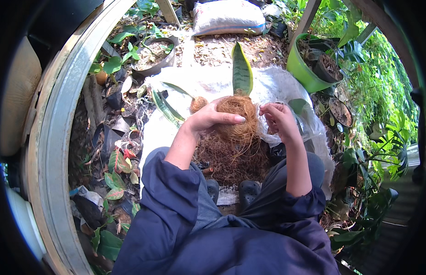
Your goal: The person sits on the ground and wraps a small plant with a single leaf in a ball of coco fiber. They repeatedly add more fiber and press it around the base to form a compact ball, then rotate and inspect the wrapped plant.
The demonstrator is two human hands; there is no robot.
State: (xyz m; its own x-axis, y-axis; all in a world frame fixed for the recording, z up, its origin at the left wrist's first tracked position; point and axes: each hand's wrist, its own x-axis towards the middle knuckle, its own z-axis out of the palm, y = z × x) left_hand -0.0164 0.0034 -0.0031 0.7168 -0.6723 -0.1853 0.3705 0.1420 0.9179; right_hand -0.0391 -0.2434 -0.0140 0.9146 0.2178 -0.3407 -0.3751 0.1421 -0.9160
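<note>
My left hand (213,118) grips a ball of brown coconut fibre (238,115), its thumb across the front. A single upright snake plant leaf (242,72), green with a yellow margin, rises from the top of the ball. Just right of the ball is my right hand (279,121), its fingers curled in; whether a thin strand is pinched there is too small to tell. Beneath that hand lies a clear plastic bag (273,138). Loose coconut fibre (226,160) is heaped below the ball. Behind my left hand sits a smaller fibre ball (198,104) beside variegated leaves (166,108).
A white woven sheet (209,79) covers the ground before me. Around it stand a lime-green pot (307,70), a grey pot of soil (154,56) and a stuffed white sack (228,17). A metal-and-wood frame (54,144) curves along the left. Potted foliage (381,151) crowds the right.
</note>
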